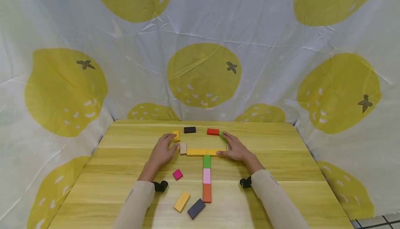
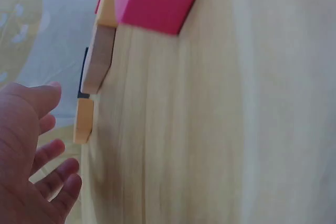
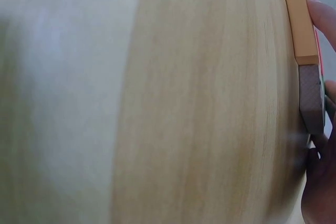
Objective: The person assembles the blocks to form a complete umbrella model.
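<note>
My left hand [image 1: 162, 152] lies over the table with its fingers loosely spread. Its fingertips are at a small yellow block [image 1: 176, 136], its thumb near an upright-lying natural wood block [image 1: 183, 148]. In the left wrist view those fingers [image 2: 55, 177] grip nothing. On the other side, my right hand [image 1: 237, 150] has its thumb at the right end of the yellow blocks [image 1: 197, 152] laid in a row. Its other fingers reach a tilted green block [image 1: 223, 137]. A brown-looking wood block [image 3: 311, 98] at the row's end is mostly hidden by this hand in the head view.
A black block [image 1: 189, 130] and a red block [image 1: 213, 131] lie farther back. Below the row, green [image 1: 207, 161], pink [image 1: 207, 176] and orange-red [image 1: 207, 193] blocks form a stem. Magenta [image 1: 177, 174], yellow [image 1: 182, 201] and dark grey [image 1: 196, 208] blocks lie left of it.
</note>
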### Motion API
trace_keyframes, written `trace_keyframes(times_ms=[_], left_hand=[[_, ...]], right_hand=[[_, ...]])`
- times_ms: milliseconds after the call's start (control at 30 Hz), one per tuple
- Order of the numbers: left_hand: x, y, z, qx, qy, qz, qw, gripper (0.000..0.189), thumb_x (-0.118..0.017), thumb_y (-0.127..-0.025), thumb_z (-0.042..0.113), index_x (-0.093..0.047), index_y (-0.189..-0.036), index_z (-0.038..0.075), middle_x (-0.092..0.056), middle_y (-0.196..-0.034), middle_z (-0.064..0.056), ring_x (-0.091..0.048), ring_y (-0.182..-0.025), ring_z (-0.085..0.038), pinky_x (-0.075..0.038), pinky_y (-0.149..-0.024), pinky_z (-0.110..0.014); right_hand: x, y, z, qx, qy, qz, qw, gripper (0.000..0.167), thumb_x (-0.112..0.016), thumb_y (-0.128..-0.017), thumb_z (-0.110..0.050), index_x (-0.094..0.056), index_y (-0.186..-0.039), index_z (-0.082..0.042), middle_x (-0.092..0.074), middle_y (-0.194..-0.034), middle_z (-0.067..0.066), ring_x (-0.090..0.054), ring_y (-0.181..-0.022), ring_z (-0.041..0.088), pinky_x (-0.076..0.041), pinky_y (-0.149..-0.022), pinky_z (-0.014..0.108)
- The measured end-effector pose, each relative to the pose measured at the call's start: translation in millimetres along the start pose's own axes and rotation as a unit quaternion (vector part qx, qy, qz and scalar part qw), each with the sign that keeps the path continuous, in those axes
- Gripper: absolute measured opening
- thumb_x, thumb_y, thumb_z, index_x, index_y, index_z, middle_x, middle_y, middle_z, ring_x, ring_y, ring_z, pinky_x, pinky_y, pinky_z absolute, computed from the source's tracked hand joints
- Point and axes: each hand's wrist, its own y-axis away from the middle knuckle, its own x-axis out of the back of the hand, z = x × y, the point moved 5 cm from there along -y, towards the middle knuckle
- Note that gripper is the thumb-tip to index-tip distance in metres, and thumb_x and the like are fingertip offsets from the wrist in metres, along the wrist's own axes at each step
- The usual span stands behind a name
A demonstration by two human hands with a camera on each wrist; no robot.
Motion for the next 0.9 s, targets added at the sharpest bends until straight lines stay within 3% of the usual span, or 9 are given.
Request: trace_keyframes(times_ms=[300, 533, 733, 900], left_hand=[[-3.9, -12.1, -4.7, 0.005, -0.031, -0.03, 0.999, 0.07, -0.061, -0.101, 0.048, -0.045, -0.155, 0.007, -0.037, -0.16, -0.019, -0.036, -0.145, -0.045, -0.039, -0.114, -0.064], [-13.6, -14.2, -2.1, -0.009, -0.075, -0.037, 0.9965, 0.083, -0.059, -0.096, 0.061, -0.046, -0.153, 0.001, -0.042, -0.157, -0.019, -0.038, -0.144, -0.046, -0.038, -0.113, -0.066], [-16.0, -14.8, -0.8, -0.002, -0.075, -0.056, 0.9956, 0.088, -0.059, -0.094, 0.066, -0.041, -0.158, 0.008, -0.036, -0.165, -0.013, -0.035, -0.15, -0.042, -0.034, -0.117, -0.066], [-20.7, -18.5, 2.4, -0.023, -0.087, -0.066, 0.9937, 0.087, -0.056, -0.095, 0.067, -0.041, -0.158, 0.009, -0.036, -0.166, -0.011, -0.035, -0.151, -0.042, -0.032, -0.119, -0.065]], right_hand=[[0.5, 1.0, -1.7, 0.003, -0.009, 0.008, 0.9999, 0.098, -0.069, -0.09, -0.062, -0.027, -0.165, -0.016, -0.019, -0.173, 0.006, -0.021, -0.157, 0.04, -0.028, -0.121, 0.066], [-1.0, 1.7, -2.6, 0.002, -0.014, 0.006, 0.9999, 0.097, -0.068, -0.09, -0.063, -0.026, -0.165, -0.018, -0.019, -0.173, 0.006, -0.02, -0.158, 0.039, -0.026, -0.122, 0.066], [0.5, 1.3, -3.7, 0.0, -0.01, 0.003, 0.9999, 0.097, -0.068, -0.09, -0.064, -0.025, -0.165, -0.019, -0.018, -0.173, 0.004, -0.019, -0.158, 0.038, -0.026, -0.123, 0.064], [1.5, 1.9, -3.6, 0.001, -0.011, 0.006, 0.9999, 0.097, -0.069, -0.09, -0.063, -0.026, -0.165, -0.017, -0.019, -0.173, 0.006, -0.02, -0.158, 0.039, -0.026, -0.122, 0.066]])
